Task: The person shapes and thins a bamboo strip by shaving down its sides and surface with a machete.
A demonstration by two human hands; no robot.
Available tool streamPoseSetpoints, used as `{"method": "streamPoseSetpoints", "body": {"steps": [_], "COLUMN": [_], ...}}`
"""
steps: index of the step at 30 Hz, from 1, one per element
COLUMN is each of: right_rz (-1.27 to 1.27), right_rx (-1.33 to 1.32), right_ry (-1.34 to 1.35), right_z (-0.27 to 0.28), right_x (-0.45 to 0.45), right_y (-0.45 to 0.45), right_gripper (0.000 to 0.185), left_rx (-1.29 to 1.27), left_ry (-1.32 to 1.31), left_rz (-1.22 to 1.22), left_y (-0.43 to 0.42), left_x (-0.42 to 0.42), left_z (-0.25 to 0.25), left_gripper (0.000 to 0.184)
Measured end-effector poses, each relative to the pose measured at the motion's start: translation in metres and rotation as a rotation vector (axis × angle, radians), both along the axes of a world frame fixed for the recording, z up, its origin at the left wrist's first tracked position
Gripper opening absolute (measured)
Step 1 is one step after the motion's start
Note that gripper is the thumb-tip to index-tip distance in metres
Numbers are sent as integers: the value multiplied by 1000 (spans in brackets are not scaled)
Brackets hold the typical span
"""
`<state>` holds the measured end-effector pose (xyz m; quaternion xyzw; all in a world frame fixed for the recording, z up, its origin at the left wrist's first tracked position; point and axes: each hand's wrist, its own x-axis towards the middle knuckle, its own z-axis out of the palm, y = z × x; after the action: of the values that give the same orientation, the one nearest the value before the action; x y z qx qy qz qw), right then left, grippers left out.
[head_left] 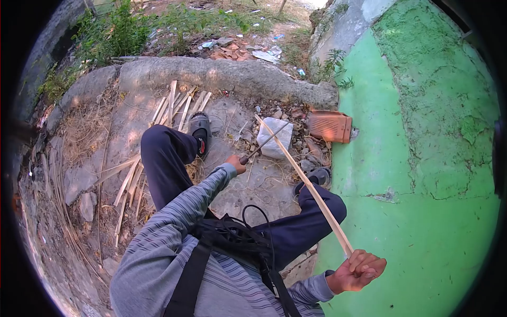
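Note:
My left hand (pixel 237 164) is closed around the dark handle of a knife (pixel 262 148). Its narrow blade points up and right, over a white block (pixel 274 137) on the ground. In my right hand (pixel 359 271), low on the right, is the near end of a long pale bamboo strip (pixel 317 198). The strip slants up past my right knee, and its far end lies over the block. Blade and strip cross there; whether they touch, I cannot tell.
More pale strips (pixel 129 182) lie beyond and beside my left leg. A green wall (pixel 380 158) rises close on the right, with an orange-brown plastic object (pixel 330 126) at its foot. A low concrete ledge (pixel 211 74) runs across ahead, with rubble and plants behind it.

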<state>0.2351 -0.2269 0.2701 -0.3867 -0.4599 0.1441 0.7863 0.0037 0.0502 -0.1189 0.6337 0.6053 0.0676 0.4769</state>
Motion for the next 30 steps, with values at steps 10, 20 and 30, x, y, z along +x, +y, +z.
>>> {"method": "streamPoseSetpoints", "body": {"steps": [10, 20, 30], "right_rz": [321, 470, 127], "right_rx": [143, 192, 316], "right_ry": [185, -131, 67], "right_z": [7, 3, -18], "right_x": [-39, -63, -14], "right_y": [-1, 2, 10], "right_gripper": [35, 13, 42], "left_rx": [-458, -35, 366], "left_ry": [-597, -403, -211], "left_rz": [319, -4, -326], "left_y": [-41, -35, -65], "left_x": [14, -12, 36], "left_z": [82, 125, 64], "left_gripper": [41, 46, 51]}}
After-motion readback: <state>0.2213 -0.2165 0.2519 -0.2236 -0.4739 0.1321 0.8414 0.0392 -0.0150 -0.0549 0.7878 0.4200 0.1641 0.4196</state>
